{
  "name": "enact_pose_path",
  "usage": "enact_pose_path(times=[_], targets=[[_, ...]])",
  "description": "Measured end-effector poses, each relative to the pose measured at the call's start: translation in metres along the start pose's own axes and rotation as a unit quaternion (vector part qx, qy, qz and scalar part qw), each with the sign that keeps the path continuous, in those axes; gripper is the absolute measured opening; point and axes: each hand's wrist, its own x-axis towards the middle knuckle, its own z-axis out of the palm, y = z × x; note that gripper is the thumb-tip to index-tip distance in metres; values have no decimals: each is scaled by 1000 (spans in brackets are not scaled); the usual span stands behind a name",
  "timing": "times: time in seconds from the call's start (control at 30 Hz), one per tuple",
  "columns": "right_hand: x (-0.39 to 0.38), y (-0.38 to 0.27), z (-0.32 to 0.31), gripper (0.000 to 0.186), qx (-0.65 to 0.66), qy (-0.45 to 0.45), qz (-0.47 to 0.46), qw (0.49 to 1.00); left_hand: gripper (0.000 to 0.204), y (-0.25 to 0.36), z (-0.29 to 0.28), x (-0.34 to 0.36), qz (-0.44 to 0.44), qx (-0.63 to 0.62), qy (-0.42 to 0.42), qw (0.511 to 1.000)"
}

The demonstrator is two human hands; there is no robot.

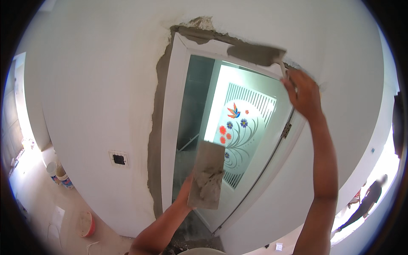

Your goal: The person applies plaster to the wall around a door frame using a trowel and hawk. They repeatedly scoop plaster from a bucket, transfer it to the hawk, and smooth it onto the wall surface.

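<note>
My right hand (304,91) is raised to the top right of the door frame (168,119), closed round the handle of a trowel (255,55). The trowel's blurred blade lies along the band of wet grey mortar (212,35) above the frame. Lower down, my left hand (187,193) holds up a rectangular plasterer's hawk (207,174) with some mortar smeared on its face. Most of the left fingers are hidden behind the hawk. A second mortar strip (158,106) runs down the left side of the frame, with a ragged outer edge.
A door (250,136) with flower-patterned glass stands ajar inside the frame. An open socket box (119,159) sits in the left wall. On the floor at left are a red bucket (87,224) and paint pails (59,175). Far right, a person (365,199) stands in a bright opening.
</note>
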Motion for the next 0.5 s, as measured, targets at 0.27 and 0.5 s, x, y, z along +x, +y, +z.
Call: enact_pose_path(times=[0.27,0.5], targets=[[119,63,25,37,110,-241,56,963,40,-45,-66,-34,-34,-43,44,998],[157,71,38,35,138,-327,89,931,38,-71,-90,-46,17,84,47,995]])
